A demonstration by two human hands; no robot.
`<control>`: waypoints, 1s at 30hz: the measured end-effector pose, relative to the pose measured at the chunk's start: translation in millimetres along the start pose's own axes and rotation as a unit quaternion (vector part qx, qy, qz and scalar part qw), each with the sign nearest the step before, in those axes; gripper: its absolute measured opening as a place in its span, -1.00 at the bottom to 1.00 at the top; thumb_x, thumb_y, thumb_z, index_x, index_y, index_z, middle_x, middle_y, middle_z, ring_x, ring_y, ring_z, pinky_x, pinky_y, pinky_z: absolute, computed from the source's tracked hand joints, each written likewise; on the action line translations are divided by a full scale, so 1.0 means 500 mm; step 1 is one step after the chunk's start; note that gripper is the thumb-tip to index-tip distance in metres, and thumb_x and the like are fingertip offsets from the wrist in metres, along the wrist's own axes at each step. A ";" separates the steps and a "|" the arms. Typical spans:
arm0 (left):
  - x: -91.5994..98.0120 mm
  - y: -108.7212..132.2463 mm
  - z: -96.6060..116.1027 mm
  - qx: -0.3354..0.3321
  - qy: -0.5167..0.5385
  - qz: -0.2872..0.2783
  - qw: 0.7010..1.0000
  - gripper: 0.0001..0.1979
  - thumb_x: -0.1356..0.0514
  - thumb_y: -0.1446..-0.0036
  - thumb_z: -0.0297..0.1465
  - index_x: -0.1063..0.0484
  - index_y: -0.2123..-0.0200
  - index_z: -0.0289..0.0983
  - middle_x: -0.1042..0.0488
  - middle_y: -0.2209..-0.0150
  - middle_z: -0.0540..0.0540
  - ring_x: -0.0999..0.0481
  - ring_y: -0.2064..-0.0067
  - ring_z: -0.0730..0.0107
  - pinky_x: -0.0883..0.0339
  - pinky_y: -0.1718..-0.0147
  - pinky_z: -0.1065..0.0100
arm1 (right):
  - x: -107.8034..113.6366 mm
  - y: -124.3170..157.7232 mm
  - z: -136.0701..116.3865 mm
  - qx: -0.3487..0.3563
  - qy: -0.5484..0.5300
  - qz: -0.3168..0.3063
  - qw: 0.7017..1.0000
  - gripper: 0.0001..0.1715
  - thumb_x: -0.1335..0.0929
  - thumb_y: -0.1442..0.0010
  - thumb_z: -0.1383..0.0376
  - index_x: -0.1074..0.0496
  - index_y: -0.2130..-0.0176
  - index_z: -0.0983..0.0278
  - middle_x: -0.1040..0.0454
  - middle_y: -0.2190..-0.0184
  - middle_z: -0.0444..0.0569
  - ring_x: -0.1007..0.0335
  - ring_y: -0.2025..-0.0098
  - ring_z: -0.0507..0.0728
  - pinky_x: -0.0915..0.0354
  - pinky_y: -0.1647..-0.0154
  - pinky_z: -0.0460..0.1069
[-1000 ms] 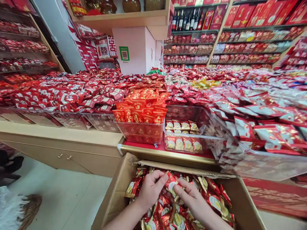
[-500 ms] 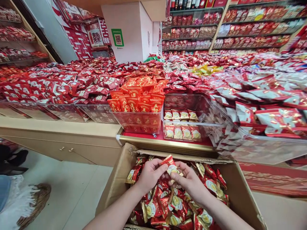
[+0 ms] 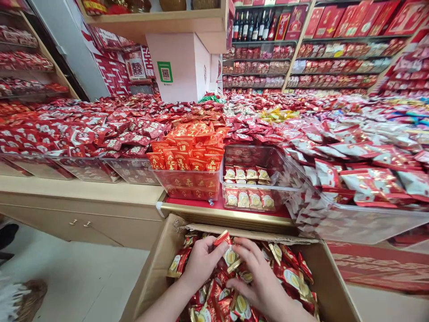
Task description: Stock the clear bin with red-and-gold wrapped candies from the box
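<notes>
My left hand pinches a wrapped candy between thumb and fingers; its wrapper is red and gold with a pale round picture. Close on its right, my right hand has its thumb and fingers apart, and whether a fingertip touches the wrapper is unclear. Both hands are above an open cardboard box full of loose candies of the same look. Behind the box, a clear plastic bin holds a few neat rows of these candies, standing upright at its front.
Left of that bin stands another clear bin of orange-red packets. White and red packets heap over a bin on the right. A gold-edged counter runs behind the box. Further back are a white pillar and stocked shelves.
My right hand has let go of the candy and spread its fingers, dropping slightly lower. My left hand keeps hold of it. The camera view has tilted up a little.
</notes>
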State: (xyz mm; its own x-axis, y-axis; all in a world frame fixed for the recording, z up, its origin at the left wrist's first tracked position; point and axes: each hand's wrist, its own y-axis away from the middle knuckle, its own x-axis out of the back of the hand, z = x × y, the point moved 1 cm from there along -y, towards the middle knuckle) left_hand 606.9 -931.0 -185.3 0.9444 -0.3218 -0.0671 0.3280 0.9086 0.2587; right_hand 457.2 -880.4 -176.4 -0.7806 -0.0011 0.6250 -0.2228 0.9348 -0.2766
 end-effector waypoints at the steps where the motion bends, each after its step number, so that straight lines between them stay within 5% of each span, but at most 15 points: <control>1: 0.000 0.000 0.001 0.006 0.008 0.000 1.000 -0.69 -0.18 0.04 -0.16 -0.35 0.53 -0.32 -0.31 0.68 0.10 -0.27 0.64 0.55 -0.12 0.65 0.49 | 0.004 -0.001 -0.001 0.070 0.079 -0.011 0.994 -0.52 -0.34 -0.05 0.29 -0.22 0.01 0.23 -0.29 0.00 0.10 -0.20 0.00 0.21 -0.25 0.04 0.12; 4: -0.001 0.004 0.004 0.032 0.059 -0.012 0.998 -0.64 -0.16 0.04 -0.12 -0.28 0.63 -0.30 -0.26 0.76 0.13 -0.22 0.70 0.57 -0.07 0.69 0.50 | 0.019 -0.004 -0.012 0.192 0.211 -0.030 0.958 -0.68 -0.25 -0.12 0.42 -0.29 0.08 0.27 -0.41 0.11 0.07 -0.31 0.18 0.14 -0.32 0.19 0.06; 7: 0.001 0.008 0.005 0.072 0.135 0.000 0.988 -0.59 -0.08 0.00 -0.05 -0.29 0.61 -0.29 -0.29 0.76 0.11 -0.24 0.71 0.56 -0.05 0.69 0.50 | 0.045 -0.003 -0.043 0.254 0.223 -0.004 0.941 -0.65 -0.24 -0.13 0.45 -0.25 0.06 0.26 -0.47 0.16 0.05 -0.37 0.30 0.10 -0.33 0.33 0.00; 11: 0.010 0.008 0.007 0.055 0.165 -0.002 0.985 -0.60 -0.09 0.01 -0.04 -0.36 0.47 -0.30 -0.38 0.66 0.09 -0.30 0.64 0.56 -0.05 0.65 0.52 | 0.121 -0.024 -0.109 0.250 0.225 0.080 0.938 -0.48 -0.22 -0.15 0.38 -0.07 -0.08 0.09 -0.51 0.22 0.01 -0.41 0.25 0.15 -0.31 0.30 0.03; 15: 0.010 0.004 0.006 0.013 0.088 -0.039 0.995 -0.64 -0.14 0.03 -0.10 -0.37 0.48 -0.32 -0.38 0.62 0.06 -0.30 0.61 0.57 -0.10 0.61 0.50 | 0.224 -0.147 -0.150 0.197 0.333 0.112 0.915 -0.82 -0.21 -0.15 0.31 -0.31 0.20 0.16 -0.46 0.15 0.05 -0.40 0.19 0.16 -0.27 0.23 0.02; 18: 0.004 0.003 0.002 -0.002 0.035 -0.061 0.998 -0.66 -0.13 0.02 -0.12 -0.35 0.49 -0.32 -0.34 0.61 0.06 -0.29 0.57 0.54 -0.18 0.55 0.46 | 0.265 -0.291 -0.134 0.097 0.400 0.049 0.910 -0.83 -0.17 -0.15 0.30 -0.30 0.30 0.28 -0.46 0.23 0.07 -0.39 0.23 0.15 -0.25 0.30 -0.02; 22: 0.000 0.003 -0.004 0.008 -0.011 -0.073 0.997 -0.71 -0.08 -0.03 -0.18 -0.33 0.48 -0.31 -0.30 0.60 0.07 -0.26 0.55 0.52 -0.16 0.54 0.45 | 0.246 -0.437 -0.068 0.040 0.479 -0.125 0.868 -0.81 -0.17 -0.12 0.32 -0.29 0.27 0.32 -0.47 0.37 0.03 -0.40 0.35 0.13 -0.17 0.44 -0.07; 25: 0.001 0.005 -0.004 -0.022 -0.101 -0.076 0.992 -0.77 -0.08 -0.03 -0.26 -0.38 0.46 -0.31 -0.32 0.58 0.04 -0.27 0.51 0.48 -0.16 0.50 0.44 | 0.224 -0.481 -0.029 0.056 0.508 -0.181 0.840 -0.79 -0.19 -0.06 0.38 -0.32 0.27 0.35 -0.47 0.30 0.11 -0.39 0.26 0.17 -0.16 0.40 -0.06; 30: 0.003 0.013 0.002 -0.065 -0.227 -0.081 0.968 -0.78 -0.05 -0.05 -0.31 -0.45 0.40 -0.28 -0.46 0.47 -0.06 -0.38 0.40 0.38 -0.21 0.42 0.42 | 0.232 -0.475 -0.011 0.058 0.510 -0.254 0.820 -0.79 -0.24 0.07 0.42 -0.39 0.36 0.37 -0.48 0.35 0.12 -0.39 0.31 0.17 -0.14 0.43 -0.05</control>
State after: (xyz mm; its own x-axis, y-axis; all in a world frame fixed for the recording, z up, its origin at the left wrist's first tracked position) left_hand 610.5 -926.1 -182.8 0.7827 -0.5201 0.3420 0.4988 0.8527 0.1552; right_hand 423.0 -1100.6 -34.2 0.3121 -0.0271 0.9497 -0.4672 0.8660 0.1783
